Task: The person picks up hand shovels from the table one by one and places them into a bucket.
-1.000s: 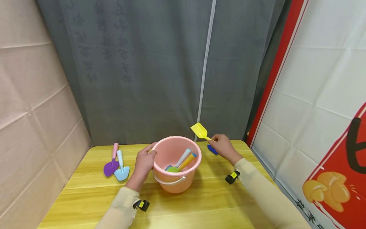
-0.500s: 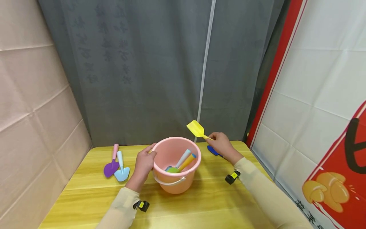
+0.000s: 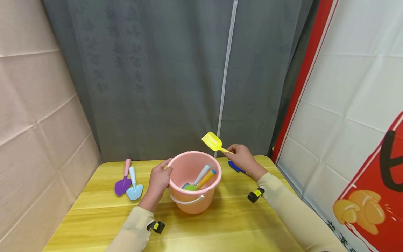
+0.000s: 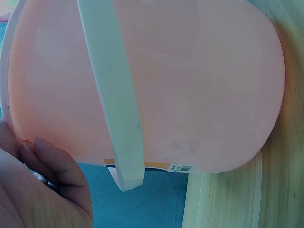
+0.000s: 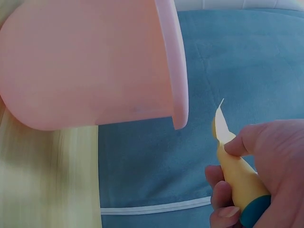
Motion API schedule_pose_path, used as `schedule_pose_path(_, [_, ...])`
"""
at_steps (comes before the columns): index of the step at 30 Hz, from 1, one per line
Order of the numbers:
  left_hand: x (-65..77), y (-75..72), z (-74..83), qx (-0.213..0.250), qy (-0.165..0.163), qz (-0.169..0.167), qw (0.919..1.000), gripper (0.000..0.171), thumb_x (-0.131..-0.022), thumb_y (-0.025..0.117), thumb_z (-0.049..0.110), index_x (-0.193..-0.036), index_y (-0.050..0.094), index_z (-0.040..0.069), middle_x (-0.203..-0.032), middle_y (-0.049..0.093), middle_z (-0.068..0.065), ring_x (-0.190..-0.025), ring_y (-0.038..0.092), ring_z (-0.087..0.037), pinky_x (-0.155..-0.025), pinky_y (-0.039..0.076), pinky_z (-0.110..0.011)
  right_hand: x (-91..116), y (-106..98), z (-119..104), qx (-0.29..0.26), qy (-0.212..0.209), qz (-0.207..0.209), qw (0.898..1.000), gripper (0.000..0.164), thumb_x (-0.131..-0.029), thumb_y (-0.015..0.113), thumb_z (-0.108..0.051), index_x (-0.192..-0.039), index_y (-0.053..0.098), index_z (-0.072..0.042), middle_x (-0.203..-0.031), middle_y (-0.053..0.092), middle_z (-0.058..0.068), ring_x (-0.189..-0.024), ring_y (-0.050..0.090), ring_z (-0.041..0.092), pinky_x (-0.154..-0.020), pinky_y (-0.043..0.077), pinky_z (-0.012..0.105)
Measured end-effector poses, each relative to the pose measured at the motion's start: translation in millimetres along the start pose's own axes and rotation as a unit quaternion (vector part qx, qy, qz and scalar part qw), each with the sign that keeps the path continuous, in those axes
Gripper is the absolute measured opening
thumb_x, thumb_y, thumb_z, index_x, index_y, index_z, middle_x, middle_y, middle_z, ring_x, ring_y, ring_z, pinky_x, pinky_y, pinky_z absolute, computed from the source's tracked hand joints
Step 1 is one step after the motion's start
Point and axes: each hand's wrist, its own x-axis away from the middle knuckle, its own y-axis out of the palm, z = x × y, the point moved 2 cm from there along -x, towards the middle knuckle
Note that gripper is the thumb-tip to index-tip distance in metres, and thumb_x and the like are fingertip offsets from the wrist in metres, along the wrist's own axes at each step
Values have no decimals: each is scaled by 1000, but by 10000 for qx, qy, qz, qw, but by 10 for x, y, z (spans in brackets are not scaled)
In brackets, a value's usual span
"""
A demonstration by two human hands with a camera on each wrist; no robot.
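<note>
A: The yellow shovel [image 3: 212, 141] has shifted a little left since half a second ago, and the right hand [image 3: 240, 156] with it; what are the fingers doing?

B: On the right, the thumb presses the handle and the other fingers curl round it, a closed hold; the left hand [image 3: 159, 177] grips the left rim of the pink bucket [image 3: 181, 171] with bent fingers

A: And where is the yellow shovel?

B: In the air by the bucket's far right side, blade towards the left, touching only the hand; I can't tell whether it overhangs the opening

A: Which step would you call this?

B: The carry to the bucket, I'd judge; next calls for going further left and near, then lowering it beside the pale handle [image 3: 202, 175] and orange handle [image 3: 208, 177] leaning inside, with the bucket held steady

A: Anything further out?

B: On the table [image 3: 220, 224], a partly hidden blue shovel [image 3: 233, 165] lies right, a purple shovel [image 3: 122, 185] and light blue shovel [image 3: 134, 192] left; bucket and left hand look unmoved
</note>
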Motion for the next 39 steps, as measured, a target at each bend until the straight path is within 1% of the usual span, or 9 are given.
schedule_pose_path(5, [-1, 2, 7, 27, -14, -20, 10000, 48, -112, 59, 26, -160, 62, 22, -109, 73, -20, -50, 48, -14, -54, 48, -26, 9, -8, -58, 69, -220, -49, 9997, 23, -104, 75, -28, -111, 79, -6, -94, 75, 9, -74, 63, 22, -73, 54, 36])
schedule_pose_path(11, [5, 7, 12, 14, -21, -38, 10000, 48, -112, 59, 26, -160, 62, 22, -118, 74, -18, -52, 49, -14, -55, 48, -26, 29, -4, -135, 177, -403, -143, 9989, 22, -104, 77, -29, -110, 79, -8, -90, 71, 5, -71, 59, 22, -70, 53, 36])
schedule_pose_path(17, [14, 19, 19, 31, -15, -31, 10000, 48, -112, 59, 25, -159, 63, 22, -118, 75, -21, -52, 50, -14, -56, 49, -25, 59, 20, -204, 183, -596, -219, 9978, 21, -103, 78, -27, -109, 79, -7, -88, 70, 4, -70, 57, 21, -66, 50, 35])
schedule_pose_path(22, [16, 26, 23, 41, 8, -43, 10000, 48, -111, 59, 25, -159, 62, 20, -122, 75, -21, -52, 50, -14, -56, 49, -26, 81, 44, -234, 102, -543, -351, 9979, 20, -103, 79, -27, -109, 78, -8, -88, 68, 5, -65, 55, 21, -60, 48, 34])
schedule_pose_path(25, [15, 29, 22, 45, 28, -35, 10000, 48, -111, 59, 24, -159, 63, 20, -115, 75, -22, -51, 50, -14, -55, 48, -26, 90, 56, -246, 33, -496, -440, 9978, 19, -103, 80, -27, -109, 78, -8, -87, 67, 6, -65, 54, 21, -60, 48, 33])
schedule_pose_path(30, [7, 32, 15, 44, 60, 24, 10000, 48, -110, 59, 22, -158, 64, 20, -103, 74, -22, -49, 49, -14, -53, 47, -25, 83, 81, -261, 38, -611, -488, 9969, 17, -102, 80, -25, -107, 79, -9, -87, 68, 5, -70, 56, 21, -63, 50, 32])
schedule_pose_path(32, [5, 34, 12, 48, 60, 33, 10000, 48, -110, 59, 22, -158, 64, 20, -107, 75, -21, -49, 49, -14, -52, 47, -25, 87, 90, -276, 39, -647, -526, 9965, 18, -102, 81, -26, -107, 79, -8, -89, 69, 5, -73, 58, 21, -65, 51, 32])
schedule_pose_path(37, [3, 39, 3, 43, -35, -18, 10000, 49, -110, 59, 23, -159, 63, 20, -124, 75, -18, -51, 50, -15, -55, 48, -26, 97, 123, -299, 69, -742, -607, 9954, 20, -102, 83, -28, -108, 79, -9, -90, 70, 3, -76, 59, 22, -67, 53, 34])
schedule_pose_path(39, [3, 41, 3, 48, -54, -24, 10000, 49, -110, 59, 23, -159, 63, 21, -127, 75, -18, -51, 49, -15, -55, 48, -26, 94, 133, -305, 103, -805, -604, 9949, 20, -101, 84, -28, -107, 79, -10, -90, 70, 2, -76, 60, 22, -67, 53, 34])
